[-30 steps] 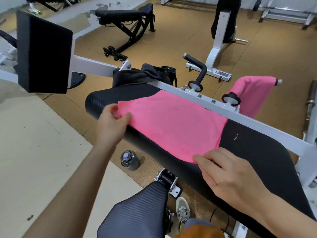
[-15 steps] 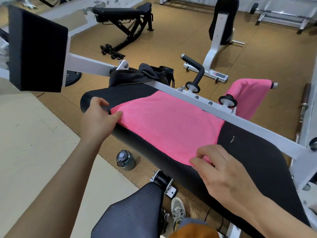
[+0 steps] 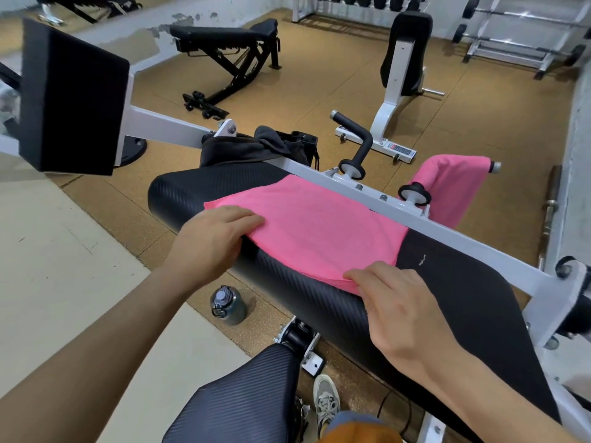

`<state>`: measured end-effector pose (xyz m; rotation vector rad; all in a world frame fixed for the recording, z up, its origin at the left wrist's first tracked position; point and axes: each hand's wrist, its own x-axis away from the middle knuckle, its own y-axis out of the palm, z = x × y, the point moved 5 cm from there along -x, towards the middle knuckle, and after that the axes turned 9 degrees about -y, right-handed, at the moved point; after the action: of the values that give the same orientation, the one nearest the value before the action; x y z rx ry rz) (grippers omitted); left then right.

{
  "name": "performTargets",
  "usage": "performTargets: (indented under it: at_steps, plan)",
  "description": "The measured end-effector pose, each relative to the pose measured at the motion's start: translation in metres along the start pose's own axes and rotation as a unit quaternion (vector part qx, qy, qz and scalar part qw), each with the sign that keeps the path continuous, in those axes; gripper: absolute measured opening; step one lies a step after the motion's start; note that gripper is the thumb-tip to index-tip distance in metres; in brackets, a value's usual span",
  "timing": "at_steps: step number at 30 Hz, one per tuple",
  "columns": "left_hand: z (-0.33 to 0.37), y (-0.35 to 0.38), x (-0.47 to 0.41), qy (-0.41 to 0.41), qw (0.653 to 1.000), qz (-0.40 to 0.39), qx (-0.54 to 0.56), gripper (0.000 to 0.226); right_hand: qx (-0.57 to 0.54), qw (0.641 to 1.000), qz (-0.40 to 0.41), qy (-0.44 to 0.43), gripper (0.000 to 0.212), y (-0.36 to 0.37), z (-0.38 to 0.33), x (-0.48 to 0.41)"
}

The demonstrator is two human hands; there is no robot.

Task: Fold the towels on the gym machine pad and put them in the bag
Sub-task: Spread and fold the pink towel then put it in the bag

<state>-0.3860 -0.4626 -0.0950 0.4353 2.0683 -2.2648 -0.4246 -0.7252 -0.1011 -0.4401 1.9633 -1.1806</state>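
The left hand (image 3: 217, 238) and right hand (image 3: 406, 311) are bare, and the 2 forearms (image 3: 96, 340) behind them are uncovered as far as the view reaches. Low in view, 1 grey sneaker (image 3: 326, 401) has pale grey laces (image 3: 327, 406) and a lighter toe. Beside it shows an orange-brown garment (image 3: 361, 435) edged by a blue-grey strip (image 3: 351, 417).
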Motion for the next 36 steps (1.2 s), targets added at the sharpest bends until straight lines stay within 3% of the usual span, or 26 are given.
performTargets:
  at_steps: [4,7,11,16,20,23,27,29,32,34,36]
  plan:
    - [-0.014,-0.009,0.002,-0.035,0.999,0.04,-0.007,0.037,-0.008,1.0,0.004,-0.007,0.032,-0.005,0.003,0.001]
    - [-0.008,-0.019,0.012,-0.016,0.997,0.062,-0.044,0.026,0.003,1.0,0.013,-0.009,0.03,-0.02,0.01,0.0]
    - [0.018,-0.021,0.056,0.009,0.999,-0.01,-0.031,0.003,-0.045,0.998,-0.021,0.025,0.02,-0.036,0.035,0.005]
    - [0.048,-0.018,0.101,0.02,0.99,-0.119,0.076,0.014,-0.141,0.984,-0.093,0.059,0.023,-0.041,0.054,0.011]
    - [0.056,-0.025,0.104,0.03,0.995,-0.09,0.037,0.043,-0.171,0.976,-0.103,0.083,0.04,-0.046,0.061,0.004]
    - [0.056,-0.029,0.106,0.031,0.999,-0.04,0.018,0.023,-0.18,0.971,-0.128,0.09,0.044,-0.047,0.065,0.001]
    - [0.05,-0.03,0.115,-0.017,0.986,-0.051,0.158,0.015,-0.177,0.966,-0.173,0.072,0.043,-0.051,0.062,0.002]
    - [0.047,-0.031,0.117,-0.069,0.954,-0.071,0.283,0.014,-0.2,0.96,-0.179,0.081,0.042,-0.054,0.063,0.004]
    - [0.037,-0.031,0.112,-0.183,0.84,-0.121,0.495,0.027,-0.268,0.945,-0.14,0.124,0.035,-0.061,0.069,0.002]
    - [0.026,-0.032,0.106,-0.229,0.783,-0.117,0.566,0.034,-0.333,0.925,-0.089,0.158,0.033,-0.065,0.072,-0.007]
    - [0.012,-0.034,0.097,-0.256,0.759,-0.08,0.594,0.044,-0.379,0.907,-0.06,0.173,0.03,-0.063,0.076,-0.02]
